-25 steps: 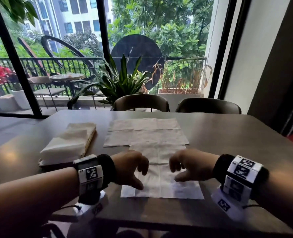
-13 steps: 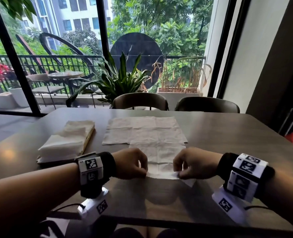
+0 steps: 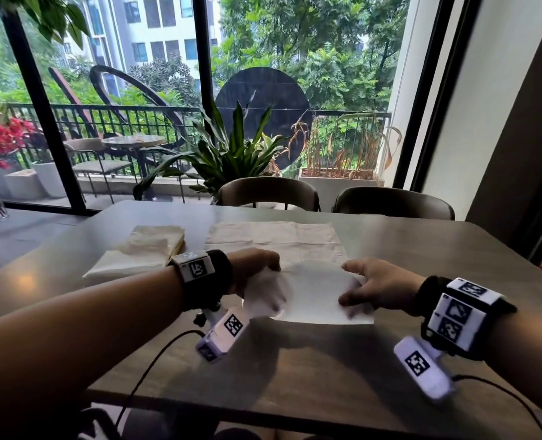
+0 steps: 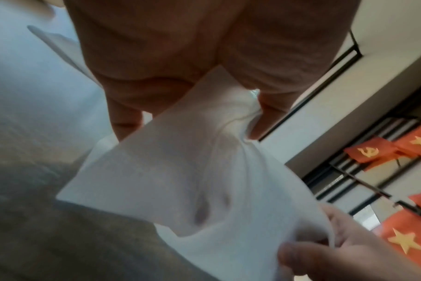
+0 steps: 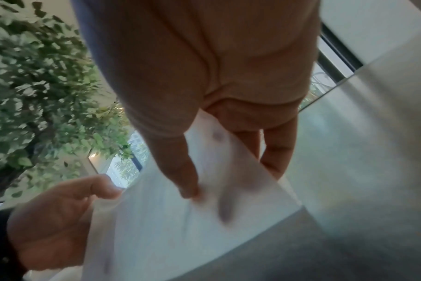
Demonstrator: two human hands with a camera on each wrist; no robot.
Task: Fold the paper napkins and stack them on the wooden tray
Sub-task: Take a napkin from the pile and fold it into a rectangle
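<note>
A white paper napkin [image 3: 317, 293], folded over, hangs between my hands just above the grey table [image 3: 422, 255]. My left hand [image 3: 257, 274] pinches its left side, where the paper bunches and droops [image 4: 180, 180]. My right hand [image 3: 368, 290] holds its right side, with the thumb on top and the fingers under the napkin [image 5: 192, 228]. The wooden tray [image 3: 177, 246] sits at the left of the table with a stack of folded napkins [image 3: 142, 249] on it. An unfolded napkin [image 3: 272, 236] lies flat beyond my hands.
Two dark chairs [image 3: 269, 192] stand at the table's far edge, with a potted plant [image 3: 231, 154] and a window behind them. Cables run from both wrist cameras over the near table edge.
My hands closed on the near napkin's front edge and folded it away from me. They now hold the folded napkin by its sides, lifted off the table.
</note>
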